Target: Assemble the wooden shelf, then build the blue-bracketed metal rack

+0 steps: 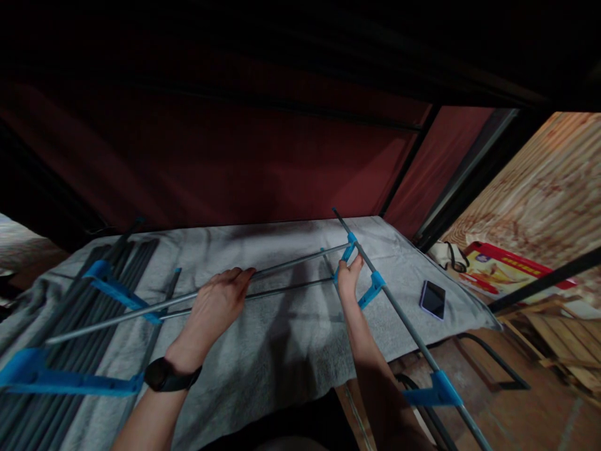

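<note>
My left hand (220, 297), with a dark watch on the wrist, is closed around a long grey metal tube (117, 318) that slants across the cloth. Its left end hangs free above the blue brackets. The tube's right end meets a blue plastic bracket (348, 249) on a long upright pole (406, 321). There my right hand (349, 275) has its fingers closed around the bracket, partly hiding it. A second crossbar (291, 289) runs lower, behind the first. More blue brackets (117, 291) sit on poles at the left.
Several dark grey tubes (61, 369) lie side by side at the left of the grey cloth (282, 351). A phone (432, 299) rests toward the right edge. Beyond it are a red and yellow box (504, 272) and wooden slats (568, 341). Red panels (235, 169) stand behind.
</note>
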Demonstrator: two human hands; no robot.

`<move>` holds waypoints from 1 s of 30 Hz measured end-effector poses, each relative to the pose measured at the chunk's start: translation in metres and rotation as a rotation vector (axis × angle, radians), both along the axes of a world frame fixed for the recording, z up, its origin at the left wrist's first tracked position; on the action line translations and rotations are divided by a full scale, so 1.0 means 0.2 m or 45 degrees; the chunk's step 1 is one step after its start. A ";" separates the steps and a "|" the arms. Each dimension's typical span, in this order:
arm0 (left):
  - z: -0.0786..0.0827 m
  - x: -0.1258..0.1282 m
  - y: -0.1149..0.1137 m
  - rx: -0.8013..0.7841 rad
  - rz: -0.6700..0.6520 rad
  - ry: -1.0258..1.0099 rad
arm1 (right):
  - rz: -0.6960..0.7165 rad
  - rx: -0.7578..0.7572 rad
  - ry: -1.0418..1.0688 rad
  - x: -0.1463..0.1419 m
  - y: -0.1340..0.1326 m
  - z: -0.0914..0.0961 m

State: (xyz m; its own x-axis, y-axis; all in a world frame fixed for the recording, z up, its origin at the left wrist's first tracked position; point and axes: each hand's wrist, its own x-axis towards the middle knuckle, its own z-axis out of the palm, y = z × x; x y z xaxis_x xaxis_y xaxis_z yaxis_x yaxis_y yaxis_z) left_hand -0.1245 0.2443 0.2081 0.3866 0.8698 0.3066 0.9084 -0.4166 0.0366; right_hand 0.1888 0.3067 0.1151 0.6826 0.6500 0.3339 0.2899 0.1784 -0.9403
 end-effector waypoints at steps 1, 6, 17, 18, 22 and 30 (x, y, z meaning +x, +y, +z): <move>0.01 0.00 0.01 0.006 0.000 0.000 | 0.026 0.021 0.022 0.02 0.02 0.01; 0.08 0.01 0.07 0.047 0.029 0.060 | 0.139 0.048 0.191 0.07 0.09 0.07; 0.11 -0.02 0.16 0.084 0.014 0.077 | 0.099 -0.028 0.188 0.06 0.07 0.06; 0.11 -0.03 0.16 0.085 0.012 0.078 | 0.103 -0.009 0.177 0.06 0.07 0.06; 0.10 -0.03 0.18 0.054 0.008 0.083 | 0.121 0.062 0.164 0.06 0.07 0.05; 0.06 -0.05 0.21 0.024 -0.043 0.063 | 0.095 0.013 0.130 0.05 0.04 0.06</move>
State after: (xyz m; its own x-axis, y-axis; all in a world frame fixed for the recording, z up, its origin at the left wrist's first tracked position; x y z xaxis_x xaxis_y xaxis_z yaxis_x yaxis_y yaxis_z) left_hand -0.1349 0.2859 0.2210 0.4303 0.8505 0.3026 0.8944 -0.4469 -0.0157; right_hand 0.1993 0.3149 0.1279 0.6631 0.6975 0.2717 0.1779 0.2057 -0.9623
